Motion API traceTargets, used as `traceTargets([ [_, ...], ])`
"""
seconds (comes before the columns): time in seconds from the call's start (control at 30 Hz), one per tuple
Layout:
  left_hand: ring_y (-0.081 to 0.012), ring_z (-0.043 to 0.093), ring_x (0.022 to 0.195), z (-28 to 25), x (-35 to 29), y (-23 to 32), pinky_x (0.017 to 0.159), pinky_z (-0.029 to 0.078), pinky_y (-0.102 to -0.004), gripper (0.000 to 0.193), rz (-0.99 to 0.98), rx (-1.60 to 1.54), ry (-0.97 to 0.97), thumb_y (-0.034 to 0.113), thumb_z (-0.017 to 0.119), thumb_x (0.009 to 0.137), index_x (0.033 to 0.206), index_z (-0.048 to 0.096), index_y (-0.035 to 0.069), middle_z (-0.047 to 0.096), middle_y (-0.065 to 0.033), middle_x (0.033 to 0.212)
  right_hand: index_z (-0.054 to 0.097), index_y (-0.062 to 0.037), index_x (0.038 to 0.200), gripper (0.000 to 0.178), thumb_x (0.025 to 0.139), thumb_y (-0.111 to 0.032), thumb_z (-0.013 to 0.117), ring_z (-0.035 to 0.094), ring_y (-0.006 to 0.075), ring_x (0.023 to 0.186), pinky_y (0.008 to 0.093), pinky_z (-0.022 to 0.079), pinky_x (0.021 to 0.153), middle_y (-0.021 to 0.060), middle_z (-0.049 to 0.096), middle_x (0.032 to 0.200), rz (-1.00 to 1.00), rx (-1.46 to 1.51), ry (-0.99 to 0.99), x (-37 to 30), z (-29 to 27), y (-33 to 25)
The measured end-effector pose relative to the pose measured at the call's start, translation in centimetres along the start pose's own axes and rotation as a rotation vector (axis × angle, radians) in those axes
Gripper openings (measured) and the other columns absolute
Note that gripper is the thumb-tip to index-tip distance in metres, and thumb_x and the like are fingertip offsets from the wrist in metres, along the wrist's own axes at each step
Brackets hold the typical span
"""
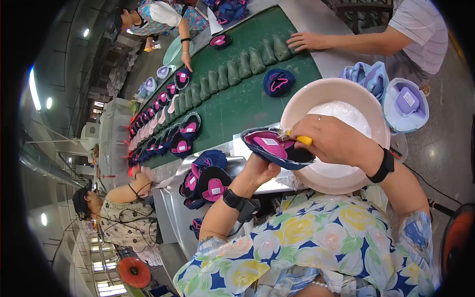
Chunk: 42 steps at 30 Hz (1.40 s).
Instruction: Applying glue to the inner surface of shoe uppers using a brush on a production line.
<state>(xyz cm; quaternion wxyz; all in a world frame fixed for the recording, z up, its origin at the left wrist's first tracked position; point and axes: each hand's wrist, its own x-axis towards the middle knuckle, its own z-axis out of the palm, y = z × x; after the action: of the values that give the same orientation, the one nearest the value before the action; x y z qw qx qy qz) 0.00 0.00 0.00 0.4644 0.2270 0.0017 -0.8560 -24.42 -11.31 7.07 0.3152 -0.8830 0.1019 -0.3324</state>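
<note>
Just off the near edge of the green worktop (237,106), the left hand (261,171) gripped the shoe upper (271,143) from below, a hold suited to presenting its opening to the brush (304,140) pinched in the right hand (326,140) over the basin (293,105), bristle contact being unclear.

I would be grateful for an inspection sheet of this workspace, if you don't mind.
Surface: green belt carrying a row of dark lasts and belt uppers; metal worktop alongside.
Job's things: blue shoe upper with pink lining; yellow-handled brush; pale pink basin with white contents.
Clutter: blue-and-pink uppers grouped on the metal worktop; light-blue uppers beside the basin.
Hands: left hand holds the shoe upper; right hand grips the brush, bristles at the upper's opening.
Cables: thin black cable at right.
Surroundings: co-workers at upper left, upper right and lower left; orange fan at lower left.
</note>
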Motion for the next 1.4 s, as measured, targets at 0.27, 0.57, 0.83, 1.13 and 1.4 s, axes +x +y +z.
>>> traceTargets([
  [0.27,-0.0192,0.070,0.084,0.2,-0.4,-0.1,0.066,0.059,-0.0299,0.040,0.444,0.697,0.292,0.029,0.057,0.096,0.128,0.058,0.006,0.068,-0.0123,0.111,0.062,-0.0042,0.100,0.017,0.087,-0.014,0.068,0.063,0.0361,0.086,0.0402,0.049,0.075,0.0150,0.067,0.093,0.239,0.112,-0.097,2.6,-0.9,0.8],
  [0.57,-0.0211,0.060,0.120,3.7,-0.9,1.8,0.103,0.050,-0.0383,0.045,0.363,0.673,0.314,0.031,0.058,0.098,0.135,0.052,0.006,0.057,-0.0105,0.135,0.060,-0.0061,0.100,0.018,0.084,-0.007,0.070,0.064,0.0322,0.090,0.0378,0.051,0.077,0.0128,0.066,0.098,-0.083,0.061,0.264,2.0,-0.5,0.0],
  [0.83,-0.0224,0.065,0.110,1.8,0.1,3.5,0.091,0.058,-0.0382,0.033,0.439,0.654,0.211,0.022,0.049,0.102,0.132,0.048,0.008,0.060,-0.0130,0.129,0.061,-0.0056,0.099,0.013,0.087,-0.008,0.066,0.063,0.0322,0.095,0.0411,0.050,0.082,0.0121,0.066,0.100,0.095,-0.112,0.029,0.0,-2.7,0.2],
  [1.13,-0.0191,0.058,0.118,-0.3,-0.7,6.2,0.103,0.047,-0.0350,0.061,0.924,1.106,0.409,-0.002,0.064,0.086,0.142,0.040,0.004,0.059,-0.0100,0.130,0.064,-0.0019,0.099,0.015,0.087,-0.008,0.068,0.065,0.0350,0.082,0.0405,0.050,0.074,0.0168,0.068,0.094,0.284,-0.050,0.127,2.4,-0.5,1.8],
  [1.4,-0.0213,0.065,0.098,-15.0,-6.0,22.0,0.070,0.059,-0.0339,0.053,0.940,0.812,0.850,-0.009,0.051,0.089,0.139,0.042,0.007,0.061,-0.0088,0.116,0.062,0.0013,0.099,0.011,0.088,0.000,0.063,0.065,0.0231,0.091,0.0317,0.048,0.084,0.0120,0.067,0.096,0.589,0.191,0.205,1.0,0.6,1.5],
])
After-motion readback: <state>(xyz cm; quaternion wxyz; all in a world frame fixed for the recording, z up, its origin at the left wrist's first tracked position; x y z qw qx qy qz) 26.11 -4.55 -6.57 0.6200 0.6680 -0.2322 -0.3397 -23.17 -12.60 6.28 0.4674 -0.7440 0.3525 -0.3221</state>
